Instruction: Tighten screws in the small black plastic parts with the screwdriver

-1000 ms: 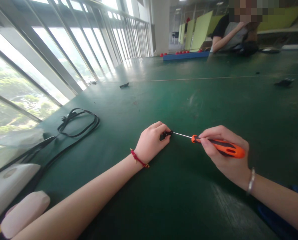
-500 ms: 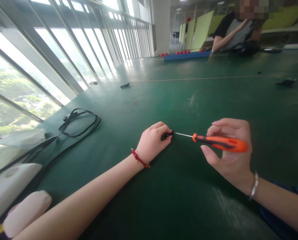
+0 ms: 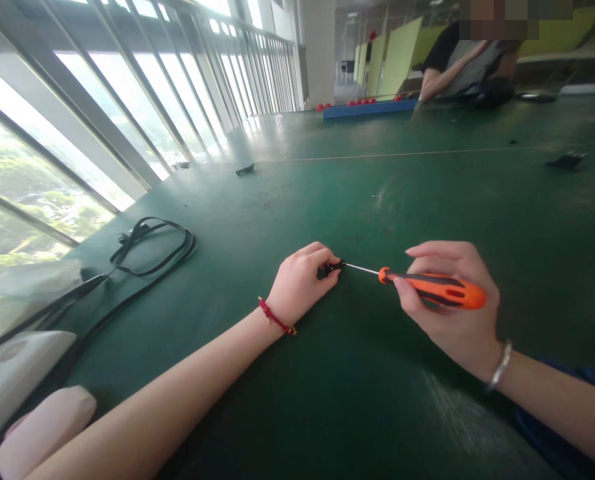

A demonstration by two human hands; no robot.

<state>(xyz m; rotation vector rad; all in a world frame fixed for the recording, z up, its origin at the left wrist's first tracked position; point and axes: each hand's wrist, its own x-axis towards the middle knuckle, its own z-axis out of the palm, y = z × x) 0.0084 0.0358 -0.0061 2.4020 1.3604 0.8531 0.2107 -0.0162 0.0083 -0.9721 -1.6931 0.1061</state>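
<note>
My left hand [image 3: 300, 283] rests on the green table [image 3: 357, 400], its fingers pinched round a small black part [image 3: 328, 268]. My right hand [image 3: 452, 313] grips the orange and black handle of a screwdriver [image 3: 434, 288]. The thin metal shaft points left and its tip meets the black part. A red string bracelet circles my left wrist, a silver bangle my right.
A black cable [image 3: 142, 250] loops on the table at the left, near white and pink objects [image 3: 22, 393] at the lower left. Small black parts [image 3: 245, 169] [image 3: 567, 160] lie farther off. A person [image 3: 457, 57] sits at the far end by a blue tray [image 3: 370, 108]. Windows run along the left.
My right hand's fingers opened off the screwdriver handle half a second ago and have now partly curled back round it. My left hand and the black part have stayed put.
</note>
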